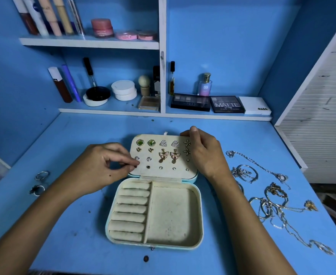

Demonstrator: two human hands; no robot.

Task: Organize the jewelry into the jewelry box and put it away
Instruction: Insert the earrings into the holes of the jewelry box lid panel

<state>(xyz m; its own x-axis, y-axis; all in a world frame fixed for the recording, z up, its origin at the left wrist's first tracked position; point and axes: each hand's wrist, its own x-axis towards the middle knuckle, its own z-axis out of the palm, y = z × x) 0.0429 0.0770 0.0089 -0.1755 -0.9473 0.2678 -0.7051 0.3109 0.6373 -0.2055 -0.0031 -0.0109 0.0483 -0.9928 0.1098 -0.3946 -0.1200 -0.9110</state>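
The jewelry box [200,221] lies open on the blue desk, cream inside, with ring rolls on its left and a bare compartment on its right. Its lid [163,173] stands tilted back and carries several earrings in rows. My left hand [105,165] pinches a small dark stud earring [135,166] against the lid's lower left corner. My right hand [204,153] grips the lid's right edge, thumb on the top rim. Two rings [40,182] lie left of the box. A tangle of necklaces and bracelets [270,197] is spread to the right.
A small dark stud [146,258] lies on the desk in front of the box. Shelves behind hold makeup palettes [208,104], a perfume bottle [205,85], jars and tubes. A white slatted panel [322,124] borders the desk on the right.
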